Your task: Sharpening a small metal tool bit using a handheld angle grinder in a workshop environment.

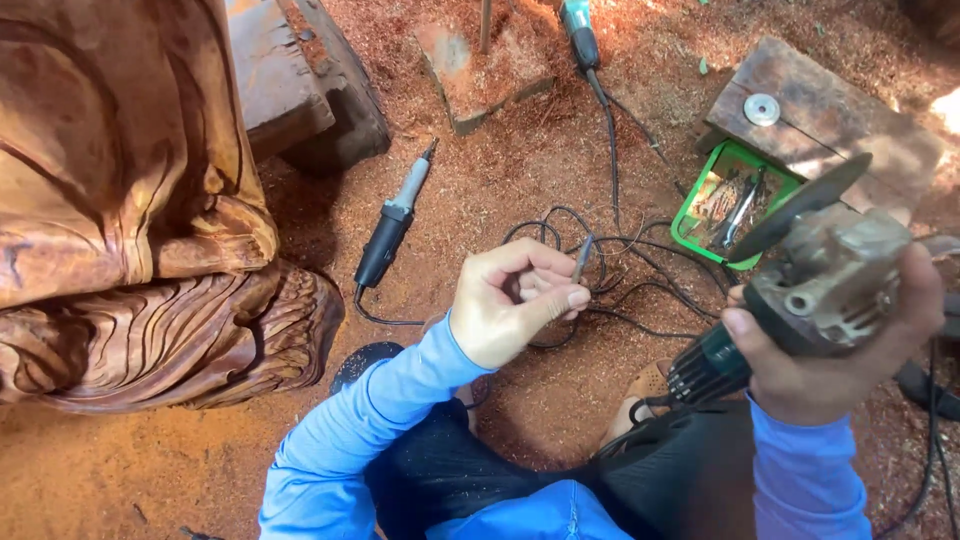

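Near the middle of my view, the left hand (510, 305) was curled, its fingers (560, 298) pinched narrow around a small dark metal bit (582, 258) that stuck up toward twelve o'clock. At three o'clock the right hand (850, 340) gripped an angle grinder (810, 290), fingers wrapped tight round its dusty grey head and dark green body, with the thin disc (800, 205) tilted up toward one o'clock. I watched both blue sleeves come in from six o'clock over dark trousers. On the floor (120, 470), which was covered in reddish sawdust, a slim black and grey rotary tool (392, 222) lay at eleven o'clock from the left hand, well apart from it, and a tangle of black cables (620, 270) spread just beyond the pinched bit. A green tray (690, 205) holding metal bits sat at one o'clock, just beside a weathered wooden block (830, 125) that carried a round metal washer (762, 109). A large carved wooden sculpture (120, 200) filled the nine o'clock side. Another power tool (578, 30) with a teal body lay at twelve o'clock, near a sawdust-covered block (480, 70).
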